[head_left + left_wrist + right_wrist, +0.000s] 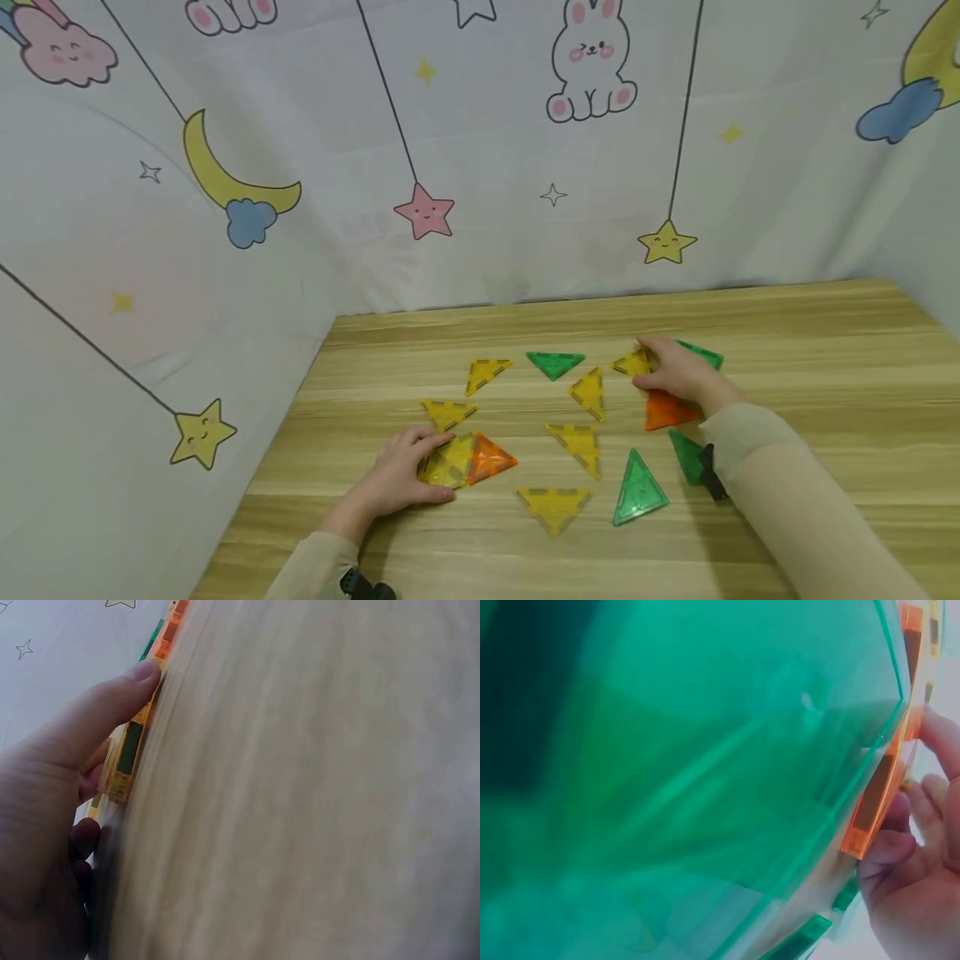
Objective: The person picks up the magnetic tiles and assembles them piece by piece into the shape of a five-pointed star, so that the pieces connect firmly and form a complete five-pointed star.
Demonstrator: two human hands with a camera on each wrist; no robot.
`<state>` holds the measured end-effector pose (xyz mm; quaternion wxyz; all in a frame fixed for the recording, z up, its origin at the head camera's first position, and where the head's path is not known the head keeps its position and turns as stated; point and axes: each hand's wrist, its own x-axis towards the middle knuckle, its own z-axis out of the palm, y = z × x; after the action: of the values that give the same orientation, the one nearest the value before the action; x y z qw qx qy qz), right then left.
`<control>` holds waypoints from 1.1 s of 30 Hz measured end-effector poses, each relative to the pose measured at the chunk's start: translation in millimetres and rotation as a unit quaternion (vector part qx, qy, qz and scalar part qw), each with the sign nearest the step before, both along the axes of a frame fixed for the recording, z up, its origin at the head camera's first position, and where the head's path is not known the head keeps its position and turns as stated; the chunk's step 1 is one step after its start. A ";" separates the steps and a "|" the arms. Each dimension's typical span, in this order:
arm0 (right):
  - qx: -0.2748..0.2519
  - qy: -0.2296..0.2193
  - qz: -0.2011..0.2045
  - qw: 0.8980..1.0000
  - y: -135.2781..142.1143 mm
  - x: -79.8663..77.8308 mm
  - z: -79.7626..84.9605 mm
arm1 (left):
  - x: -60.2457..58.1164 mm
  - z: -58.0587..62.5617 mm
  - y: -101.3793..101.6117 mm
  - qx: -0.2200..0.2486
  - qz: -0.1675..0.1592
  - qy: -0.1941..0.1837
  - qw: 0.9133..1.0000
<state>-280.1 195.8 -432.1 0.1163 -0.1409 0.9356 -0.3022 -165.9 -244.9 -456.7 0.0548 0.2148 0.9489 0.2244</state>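
Head view has the full layout; wrist views don't. Left hand (408,471) grips yellow square (447,461) by its edges, thumb on the near side, fingers at the far side. Orange triangle (491,458) sits against the square's right edge. Right hand (678,371) pinches small yellow tile (628,363) between thumb and a finger at the far right of the layout. Orange tile (667,411) is just below that hand, rear green tile (705,355) partly hidden behind it.

Left wrist adds the square edge-on: dark strip in the rim, thumb tip on that edge near the orange. Right wrist is mostly blurred green up close, with an orange tile edge-on and fingers beyond; can't confirm the pinch from there.

Tiles are translucent plastic, dark strips along yellow edges. Square shows triangular lines inside. Five loose yellow triangles (588,393) lie between and around the hands, plus far green tile (555,365), near green tile (639,492), and cuff green tile (684,458), part covered by black wrist device (712,473).

Table (825,375): light wood grain. White cloth (495,250) behind and at the sides, printed with bunnies, moons, stars, clouds. Beige sleeves (795,492).
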 end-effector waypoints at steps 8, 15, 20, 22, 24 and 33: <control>-0.002 -0.001 -0.005 1.000 2.3 -0.5 -1.7 | 0.8 0.3 1.3 0.001 0.006 -0.007 1.000; -0.012 0.021 -0.017 1.000 0.9 0.4 -6.6 | 0.8 0.9 1.6 0.000 0.007 -0.009 1.000; -0.021 0.039 -0.015 0.999 -2.5 2.1 -8.6 | 0.3 0.5 1.5 0.001 0.005 -0.012 1.000; -0.018 0.046 -0.013 0.999 -4.1 3.0 -8.4 | 0.3 0.3 1.2 0.004 0.006 -0.014 1.000; -0.013 0.050 -0.011 0.999 -5.8 3.4 -7.6 | 0.5 0.1 0.7 0.006 0.007 -0.017 1.000; -0.009 0.023 -0.011 1.000 -6.7 2.1 -3.4 | 0.0 -1.3 2.1 0.002 0.010 -0.017 1.000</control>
<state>-278.0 189.1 -435.5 0.0904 -0.1385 0.9367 -0.3088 -165.9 -242.7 -458.0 0.0687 0.2016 0.9496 0.2301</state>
